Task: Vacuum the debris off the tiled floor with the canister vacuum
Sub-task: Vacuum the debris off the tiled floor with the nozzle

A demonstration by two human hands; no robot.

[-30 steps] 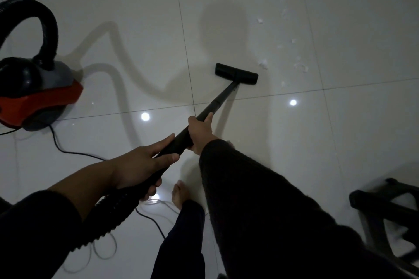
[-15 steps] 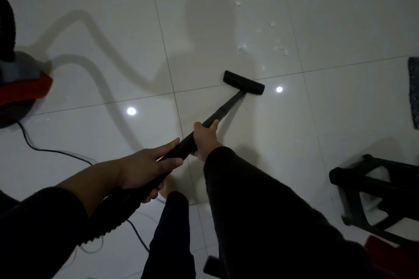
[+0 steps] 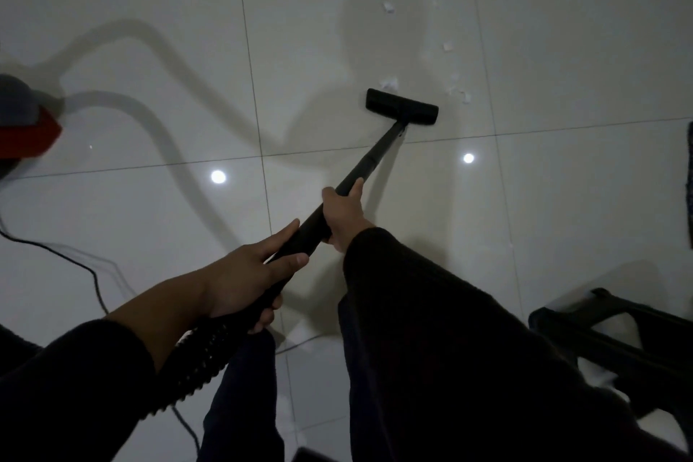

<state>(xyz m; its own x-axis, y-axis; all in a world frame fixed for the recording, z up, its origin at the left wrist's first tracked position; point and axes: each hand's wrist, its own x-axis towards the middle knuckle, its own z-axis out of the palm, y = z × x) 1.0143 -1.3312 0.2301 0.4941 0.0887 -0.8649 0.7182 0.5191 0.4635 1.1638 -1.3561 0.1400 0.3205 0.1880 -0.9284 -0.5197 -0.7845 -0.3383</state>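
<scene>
Both hands hold the black vacuum wand. My left hand grips its lower end where the ribbed hose joins. Further up the tube, my right hand is wrapped around it. The flat black floor nozzle rests on the white tiled floor, just past a grout line. White scraps of debris touch the nozzle's far edge, and more debris scraps trail off to the upper right. The red and grey canister shows partly at the left edge.
A black power cord runs over the floor at the left. A dark stool or frame stands at the lower right. A dark mat edge shows at the right border. My dark trouser leg is below the hands.
The nozzle has slid forward across the grout line up to the nearest scraps. The view swung right, so the canister has slipped mostly out at the left.
</scene>
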